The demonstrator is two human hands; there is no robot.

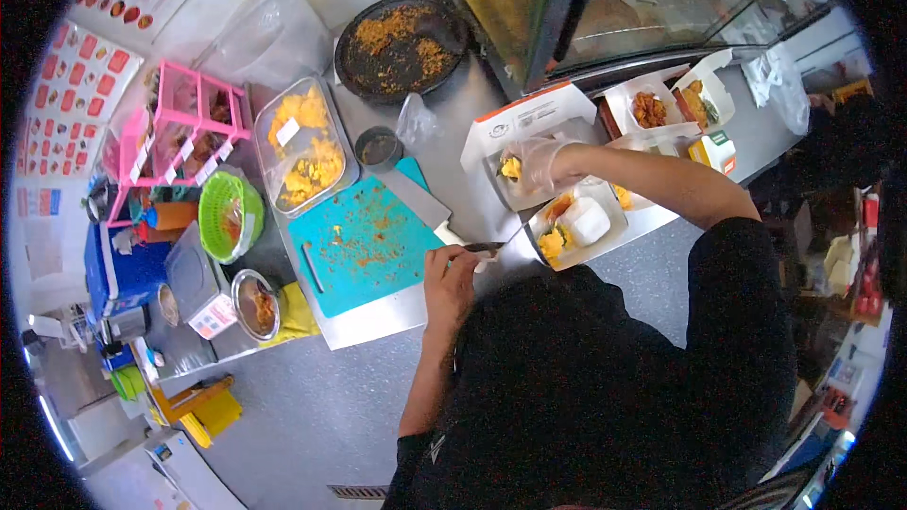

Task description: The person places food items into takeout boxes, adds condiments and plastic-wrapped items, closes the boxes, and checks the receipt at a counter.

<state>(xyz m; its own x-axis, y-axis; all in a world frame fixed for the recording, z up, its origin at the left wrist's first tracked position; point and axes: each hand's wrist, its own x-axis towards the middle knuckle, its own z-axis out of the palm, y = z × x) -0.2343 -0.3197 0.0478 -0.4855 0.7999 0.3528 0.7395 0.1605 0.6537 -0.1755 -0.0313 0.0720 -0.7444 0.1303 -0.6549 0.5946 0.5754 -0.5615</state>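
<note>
My right hand [538,164], in a clear plastic glove, reaches into an open white takeaway box [528,117] and touches yellow and green food [510,168] there; whether it grips any is hidden. Below it stands another open box [611,237] with a white lump of rice [587,220], yellow food and a brown piece. My bare left hand [453,273] has its fingers closed on the handle of a dark metal utensil [485,246], at the near edge of the counter. A turquoise cutting board [368,255] strewn with brown crumbs lies left of it, with a cleaver [414,195] across its upper corner.
A tub of yellow food [305,149], a small dark bowl [379,149] and a round black pan [400,46] with brown crumbs stand behind the board. Further left are a green basket [230,216] and a metal bowl [256,304]. More filled boxes [648,103] stand at right.
</note>
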